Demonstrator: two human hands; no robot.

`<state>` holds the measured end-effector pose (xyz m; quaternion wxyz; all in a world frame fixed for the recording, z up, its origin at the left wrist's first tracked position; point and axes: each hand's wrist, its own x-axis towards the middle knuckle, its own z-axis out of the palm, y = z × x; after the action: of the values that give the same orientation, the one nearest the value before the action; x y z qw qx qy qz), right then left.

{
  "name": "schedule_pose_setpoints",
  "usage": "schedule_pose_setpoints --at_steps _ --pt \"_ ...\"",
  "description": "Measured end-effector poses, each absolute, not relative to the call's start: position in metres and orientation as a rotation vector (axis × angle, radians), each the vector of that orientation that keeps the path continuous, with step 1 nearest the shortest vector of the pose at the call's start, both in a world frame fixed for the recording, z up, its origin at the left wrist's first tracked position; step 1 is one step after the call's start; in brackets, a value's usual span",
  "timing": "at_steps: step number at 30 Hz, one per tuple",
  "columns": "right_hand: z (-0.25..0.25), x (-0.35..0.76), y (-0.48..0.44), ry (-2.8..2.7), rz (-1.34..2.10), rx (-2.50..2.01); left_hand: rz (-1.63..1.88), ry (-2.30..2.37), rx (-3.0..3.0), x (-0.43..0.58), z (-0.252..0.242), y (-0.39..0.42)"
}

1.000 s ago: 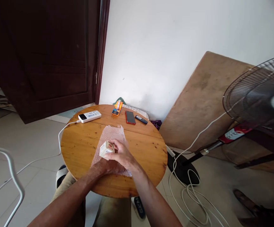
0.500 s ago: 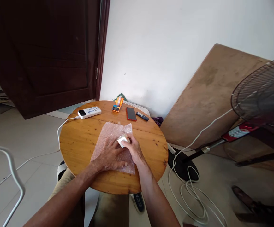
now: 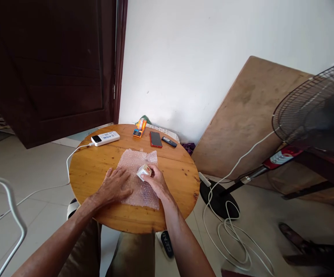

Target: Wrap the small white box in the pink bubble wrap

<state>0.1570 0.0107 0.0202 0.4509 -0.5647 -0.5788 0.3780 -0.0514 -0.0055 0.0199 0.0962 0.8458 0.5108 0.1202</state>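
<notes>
Right hand (image 3: 154, 181) pinched on a small box (image 3: 143, 171), fingers covering its near side; print on it too small to read. Box rests on bubble wrap (image 3: 138, 175). Left hand (image 3: 113, 186) flat, fingers spread, pressing the wrap's left edge; sheet partly hidden under both hands. Wrap lies mid round wooden table (image 3: 97, 173). Beyond the wrap: red phone (image 3: 156, 139), dark remote (image 3: 169, 142), orange tape dispenser (image 3: 139, 128), white power bank (image 3: 105, 138) with cable. Right of table: standing fan (image 3: 314, 115), cut off at frame edge. Behind: white wall, dark door (image 3: 48, 65).
</notes>
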Motion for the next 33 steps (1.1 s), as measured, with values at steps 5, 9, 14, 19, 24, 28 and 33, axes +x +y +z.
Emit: schedule_pose_setpoints --at_steps 5,9,14,19,24,28,33 --pt "0.018 0.156 0.005 -1.648 0.771 -1.378 0.504 1.527 2.474 -0.052 0.007 -0.01" --pt "0.016 0.159 0.004 -1.665 0.872 -1.339 0.508 1.495 2.475 -0.051 0.008 -0.01" --pt "0.015 0.163 0.006 -1.687 0.944 -1.281 0.515 1.487 2.476 -0.052 0.009 -0.01" --pt "0.014 0.162 0.007 -1.719 0.933 -1.247 0.539 1.483 2.466 -0.052 0.008 -0.011" --pt "0.013 0.161 0.007 -1.726 0.917 -1.242 0.542 1.477 2.461 -0.053 0.009 -0.011" --pt "0.012 0.16 0.007 -1.728 0.911 -1.247 0.569 1.471 2.463 -0.052 0.007 -0.011" --pt "0.014 0.159 0.005 -1.741 0.904 -1.238 0.681 1.446 2.453 -0.053 0.002 -0.01"
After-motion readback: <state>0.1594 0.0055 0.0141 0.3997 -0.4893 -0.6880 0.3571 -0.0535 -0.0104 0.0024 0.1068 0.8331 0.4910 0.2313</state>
